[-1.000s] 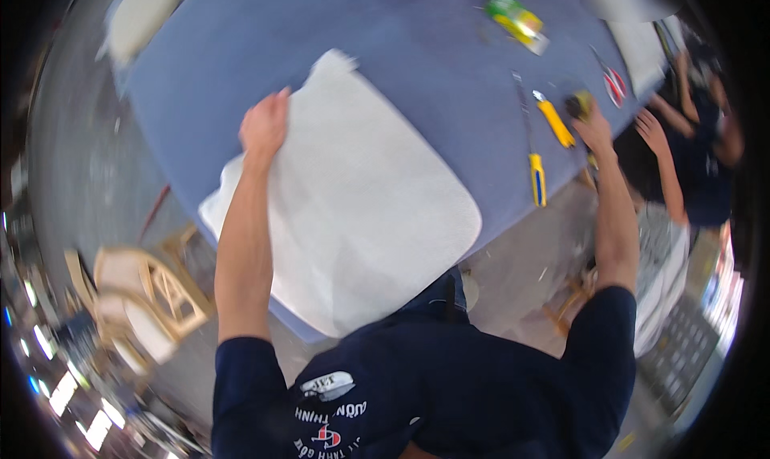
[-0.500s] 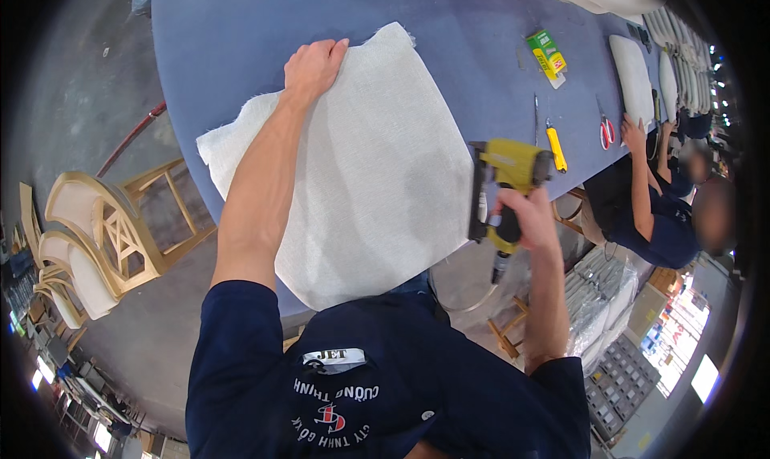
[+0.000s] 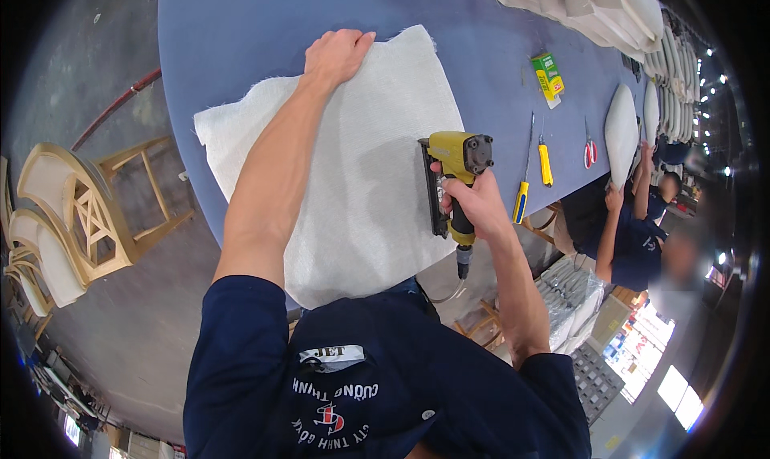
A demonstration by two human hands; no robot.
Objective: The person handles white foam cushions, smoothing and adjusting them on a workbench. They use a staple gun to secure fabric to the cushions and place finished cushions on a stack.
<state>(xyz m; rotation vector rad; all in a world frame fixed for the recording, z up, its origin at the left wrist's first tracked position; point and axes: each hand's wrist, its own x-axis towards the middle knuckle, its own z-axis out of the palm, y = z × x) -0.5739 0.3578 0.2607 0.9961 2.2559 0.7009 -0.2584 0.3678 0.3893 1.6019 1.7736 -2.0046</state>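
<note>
An off-white piece of fabric (image 3: 365, 178) with frayed edges lies before me, its near edge against my body. My left hand (image 3: 337, 56) is closed over its far edge, the fingertips partly out of sight. My right hand (image 3: 479, 205) grips a yellow and black air staple gun (image 3: 453, 154) by its handle. The gun is upright over the right side of the fabric, its long black magazine on the left. Whether its nose touches the cloth I cannot tell. An air hose (image 3: 451, 297) runs down from the handle.
The blue-covered table (image 3: 241, 34) bears a green and yellow box (image 3: 548, 77), a yellow-handled tool (image 3: 545, 167), a yellow and blue screwdriver (image 3: 521, 198) and red-handled scissors (image 3: 590, 153). Wooden chairs (image 3: 80, 210) stand left. At right, a co-worker (image 3: 622, 242) holds a pale cushion (image 3: 622, 134).
My right hand has brought the staple gun leftward, from beside the fabric's right edge to over it. My left hand has shifted slightly right along the far edge. The co-worker's cushion has turned.
</note>
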